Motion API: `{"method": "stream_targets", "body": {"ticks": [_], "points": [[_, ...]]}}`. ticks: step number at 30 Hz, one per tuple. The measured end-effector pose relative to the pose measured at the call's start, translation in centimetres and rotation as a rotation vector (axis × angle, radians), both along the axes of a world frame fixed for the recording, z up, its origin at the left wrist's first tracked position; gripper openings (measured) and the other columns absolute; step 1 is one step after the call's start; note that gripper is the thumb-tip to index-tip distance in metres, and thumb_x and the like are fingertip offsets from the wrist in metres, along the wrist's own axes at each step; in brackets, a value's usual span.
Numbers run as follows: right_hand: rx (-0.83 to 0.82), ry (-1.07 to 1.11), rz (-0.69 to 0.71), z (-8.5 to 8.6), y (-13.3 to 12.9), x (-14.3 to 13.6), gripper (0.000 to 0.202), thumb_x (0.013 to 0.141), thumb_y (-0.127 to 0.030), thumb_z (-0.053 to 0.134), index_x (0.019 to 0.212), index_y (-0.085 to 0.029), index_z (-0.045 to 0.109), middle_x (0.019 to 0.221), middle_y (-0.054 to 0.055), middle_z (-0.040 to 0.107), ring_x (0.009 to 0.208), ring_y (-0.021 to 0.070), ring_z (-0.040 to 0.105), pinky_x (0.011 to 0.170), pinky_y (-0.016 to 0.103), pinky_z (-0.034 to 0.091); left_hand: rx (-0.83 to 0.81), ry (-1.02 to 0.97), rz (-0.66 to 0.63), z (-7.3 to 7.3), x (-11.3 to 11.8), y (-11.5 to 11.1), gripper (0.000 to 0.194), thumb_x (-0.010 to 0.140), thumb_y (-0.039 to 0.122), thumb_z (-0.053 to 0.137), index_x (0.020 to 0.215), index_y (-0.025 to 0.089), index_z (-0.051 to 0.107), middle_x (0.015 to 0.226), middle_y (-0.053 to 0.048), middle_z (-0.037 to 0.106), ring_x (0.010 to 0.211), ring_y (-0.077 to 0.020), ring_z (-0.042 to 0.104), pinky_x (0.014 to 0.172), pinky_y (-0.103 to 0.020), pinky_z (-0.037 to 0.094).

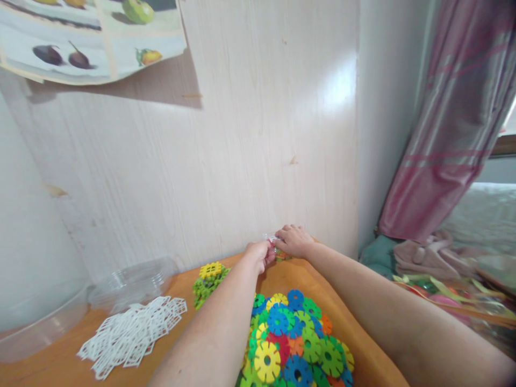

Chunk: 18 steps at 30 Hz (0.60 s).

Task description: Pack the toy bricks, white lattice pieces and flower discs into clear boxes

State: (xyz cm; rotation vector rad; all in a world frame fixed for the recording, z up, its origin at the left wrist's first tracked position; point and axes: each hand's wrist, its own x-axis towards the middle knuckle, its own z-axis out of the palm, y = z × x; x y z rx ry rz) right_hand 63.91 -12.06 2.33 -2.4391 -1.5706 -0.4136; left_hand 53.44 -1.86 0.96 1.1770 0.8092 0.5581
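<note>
Both hands are stretched out to the far edge of the orange table, close to the wall. My left hand [261,255] has its fingers closed on a small clear plastic piece [271,237] with some red at it. Just to the right, my right hand [293,241] touches the same spot with its fingertips, palm down; what lies under it is mostly hidden. Nearer to me, between the forearms, lies a heap of colourful notched discs [296,341]. Green pieces with a yellow lattice piece [210,270] on top sit left of my left forearm.
White lattice pieces [133,336] are piled on the orange table [52,373] at the left. Behind them are clear plastic containers [133,282] and a clear basin [44,328]. A pale wall [242,134] bounds the far side; a pink curtain [447,140] hangs at the right.
</note>
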Motion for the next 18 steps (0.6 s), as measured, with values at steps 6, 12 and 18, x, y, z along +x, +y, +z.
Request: {"method": "stream_targets", "body": {"ticks": [6, 12, 18], "points": [[0.026, -0.008, 0.012, 0.6, -0.5, -0.4, 0.051, 0.101, -0.052, 0.03, 0.121, -0.023, 0.067, 0.122, 0.012, 0.07, 0.118, 0.0283, 0.059, 0.105, 0.045, 0.029, 0.012, -0.016, 0.001, 0.0, 0.2, -0.2, 0.013, 0.076, 0.01, 0.075, 0.077, 0.011, 0.062, 0.058, 0.001, 0.058, 0.043, -0.006, 0.05, 0.042, -0.016, 0.046], [0.156, -0.031, 0.051, -0.8, -2.3, -1.0, 0.044, 0.1, -0.052, 0.036, 0.113, -0.029, 0.071, 0.12, 0.007, 0.071, 0.117, 0.0256, 0.058, 0.108, 0.046, 0.025, 0.006, -0.025, 0.008, -0.2, 0.1, -0.3, 0.011, 0.078, 0.007, 0.071, 0.083, 0.011, 0.062, 0.057, 0.001, 0.057, 0.044, -0.0065, 0.051, 0.044, -0.016, 0.048], [0.219, -0.031, 0.074, -2.3, -2.6, -0.8, 0.043, 0.101, -0.054, 0.037, 0.116, -0.033, 0.071, 0.126, 0.006, 0.068, 0.12, 0.0243, 0.056, 0.107, 0.046, 0.025, 0.003, -0.026, -0.004, -0.2, 0.1, -0.6, 0.007, 0.082, 0.004, 0.064, 0.086, 0.01, 0.063, 0.058, 0.001, 0.057, 0.045, -0.0066, 0.053, 0.047, -0.017, 0.05]]}}
